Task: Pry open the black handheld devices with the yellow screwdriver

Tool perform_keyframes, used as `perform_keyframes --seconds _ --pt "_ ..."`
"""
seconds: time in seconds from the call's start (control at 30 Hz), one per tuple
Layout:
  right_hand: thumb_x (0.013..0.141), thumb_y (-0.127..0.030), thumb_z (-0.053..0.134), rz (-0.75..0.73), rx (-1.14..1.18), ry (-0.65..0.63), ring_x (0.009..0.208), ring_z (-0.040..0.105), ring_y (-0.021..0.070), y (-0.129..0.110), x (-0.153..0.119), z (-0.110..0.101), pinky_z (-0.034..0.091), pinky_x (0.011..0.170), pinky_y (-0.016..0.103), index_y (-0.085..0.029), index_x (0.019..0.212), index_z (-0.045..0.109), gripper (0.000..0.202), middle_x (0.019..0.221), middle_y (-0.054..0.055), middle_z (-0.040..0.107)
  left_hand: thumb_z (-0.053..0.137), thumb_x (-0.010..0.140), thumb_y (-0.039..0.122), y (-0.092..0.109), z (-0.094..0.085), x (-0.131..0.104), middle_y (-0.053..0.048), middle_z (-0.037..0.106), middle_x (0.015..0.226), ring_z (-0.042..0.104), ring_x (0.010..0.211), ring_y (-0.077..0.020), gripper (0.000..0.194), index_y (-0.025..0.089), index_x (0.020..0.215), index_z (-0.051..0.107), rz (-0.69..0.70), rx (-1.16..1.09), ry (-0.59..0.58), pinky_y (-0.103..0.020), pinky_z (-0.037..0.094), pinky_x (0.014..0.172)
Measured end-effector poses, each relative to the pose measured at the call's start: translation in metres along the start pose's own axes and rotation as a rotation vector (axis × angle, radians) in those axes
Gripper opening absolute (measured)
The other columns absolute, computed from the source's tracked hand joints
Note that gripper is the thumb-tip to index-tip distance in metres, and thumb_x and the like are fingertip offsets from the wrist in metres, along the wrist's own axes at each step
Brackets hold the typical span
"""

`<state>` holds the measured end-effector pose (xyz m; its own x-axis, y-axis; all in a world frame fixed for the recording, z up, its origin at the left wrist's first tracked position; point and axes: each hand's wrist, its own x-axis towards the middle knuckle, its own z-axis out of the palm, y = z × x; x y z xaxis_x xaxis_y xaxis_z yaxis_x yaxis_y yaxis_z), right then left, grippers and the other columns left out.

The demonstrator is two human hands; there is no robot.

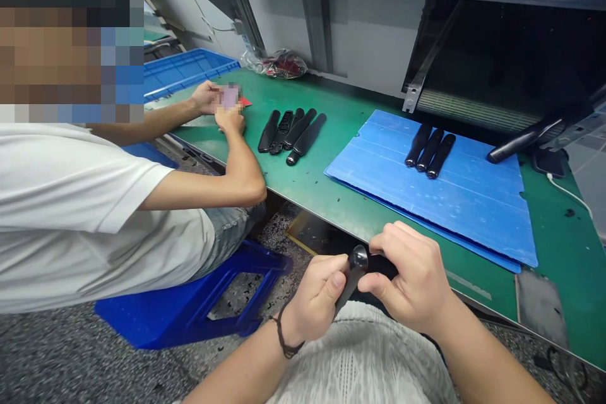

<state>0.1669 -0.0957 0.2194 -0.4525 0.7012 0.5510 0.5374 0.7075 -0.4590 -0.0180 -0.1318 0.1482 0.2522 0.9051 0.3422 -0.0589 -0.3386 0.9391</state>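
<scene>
My left hand [322, 293] is wrapped round a long black plastic handle [358, 259], its rounded glossy end pointing up and away from my lap. Close to that end is my right hand [411, 278], with thumb and forefinger apart on the handle's right side. Whether those fingertips touch the handle I cannot tell. On a blue plastic sheet [379, 158] ahead lie three similar black handles [430, 150] side by side. Another long black piece [525, 139] leans at the sheet's far right corner. Further left, several black handle pieces [293, 132] lie on the green table [345, 202].
At the left a co-worker in a white shirt [71, 202] sits on a blue stool [189, 303], both hands on a blurred object [230, 98]. A dark screen [506, 63] stands behind the sheet. A phone [549, 163] with a white cable and a grey flat plate [542, 306] lie right.
</scene>
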Motion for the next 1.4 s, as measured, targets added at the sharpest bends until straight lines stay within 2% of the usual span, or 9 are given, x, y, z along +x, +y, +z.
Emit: perform_keyframes --seconds 0.1,0.2,0.43,0.57,0.8,0.9,1.1,1.2,1.4 --pt "0.102 -0.070 0.049 0.017 0.049 -0.155 0.066 0.037 0.0123 -0.002 0.007 -0.010 0.023 0.063 0.030 -0.016 0.083 0.057 0.057 0.071 0.000 0.049 0.036 0.109 0.057 -0.001 -0.006 0.001 0.001 0.034 0.061 0.031 0.056 -0.0103 0.055 0.016 0.071 0.040 0.052 -0.005 -0.048 -0.029 0.023 0.056" --pt "0.102 -0.069 0.050 0.008 0.049 -0.232 0.065 0.033 0.0116 -0.003 0.010 -0.015 0.020 0.062 0.029 -0.016 0.076 0.050 0.059 0.069 -0.002 0.046 0.036 0.109 0.057 -0.004 -0.009 0.002 0.001 0.034 0.062 0.031 0.057 -0.0108 0.055 0.017 0.072 0.041 0.082 0.009 -0.084 -0.030 0.023 0.056" --pt "0.106 -0.065 0.043 -0.098 -0.147 -0.078 0.066 0.026 0.0140 -0.004 0.008 -0.010 0.015 0.061 0.030 -0.016 0.070 0.043 0.060 0.066 0.000 0.039 0.037 0.108 0.059 -0.007 -0.007 -0.002 0.000 0.038 0.062 0.035 0.057 -0.0109 0.057 0.016 0.072 0.043 0.050 0.024 -0.046 -0.029 0.025 0.058" --pt "0.107 -0.062 0.038 -0.158 -0.284 0.061 0.068 0.026 0.0157 -0.002 0.004 -0.002 0.017 0.063 0.032 -0.017 0.071 0.047 0.059 0.066 0.001 0.041 0.035 0.108 0.057 -0.004 -0.003 -0.003 -0.002 0.043 0.064 0.041 0.059 -0.0124 0.056 0.016 0.073 0.047 -0.001 0.025 -0.022 -0.030 0.029 0.060" --pt "0.108 -0.057 0.037 -0.178 -0.431 0.207 0.069 0.026 0.0170 -0.002 -0.003 0.009 0.018 0.063 0.034 -0.017 0.079 0.058 0.054 0.064 0.002 0.041 0.035 0.111 0.050 0.001 0.005 0.003 0.000 0.041 0.067 0.036 0.061 -0.0103 0.051 0.015 0.077 0.050 -0.005 -0.044 -0.001 -0.027 0.028 0.059" --pt "0.109 -0.057 0.036 -0.171 -0.466 0.218 0.069 0.027 0.0174 -0.002 -0.003 0.010 0.019 0.062 0.034 -0.016 0.082 0.060 0.054 0.065 0.002 0.043 0.034 0.111 0.050 0.004 0.009 0.005 -0.001 0.043 0.068 0.035 0.062 -0.0099 0.052 0.014 0.077 0.050 -0.033 -0.104 0.003 -0.027 0.030 0.061" --pt "0.110 -0.059 0.032 -0.135 -0.494 0.149 0.071 0.030 0.0187 0.005 -0.006 0.013 0.022 0.063 0.035 -0.018 0.083 0.058 0.055 0.071 0.004 0.048 0.036 0.109 0.056 0.003 0.016 0.000 0.001 0.036 0.067 0.029 0.061 -0.0093 0.054 0.015 0.076 0.046 -0.227 -0.220 0.054 -0.026 0.027 0.058" --pt "0.110 -0.057 0.031 -0.122 -0.513 0.143 0.072 0.030 0.0191 0.006 -0.008 0.014 0.022 0.064 0.035 -0.018 0.083 0.057 0.054 0.071 0.004 0.047 0.037 0.109 0.057 -0.001 0.018 -0.002 0.000 0.038 0.068 0.032 0.062 -0.0095 0.055 0.014 0.076 0.049 -0.292 -0.246 0.065 -0.025 0.028 0.058" --pt "0.109 -0.055 0.038 -0.143 -0.523 0.132 0.071 0.030 0.0189 0.003 -0.012 0.020 0.020 0.065 0.035 -0.019 0.078 0.055 0.051 0.069 0.003 0.045 0.039 0.109 0.057 0.001 0.021 0.000 -0.001 0.041 0.070 0.033 0.063 -0.0097 0.055 0.014 0.076 0.050 -0.319 -0.289 0.120 -0.025 0.029 0.059"
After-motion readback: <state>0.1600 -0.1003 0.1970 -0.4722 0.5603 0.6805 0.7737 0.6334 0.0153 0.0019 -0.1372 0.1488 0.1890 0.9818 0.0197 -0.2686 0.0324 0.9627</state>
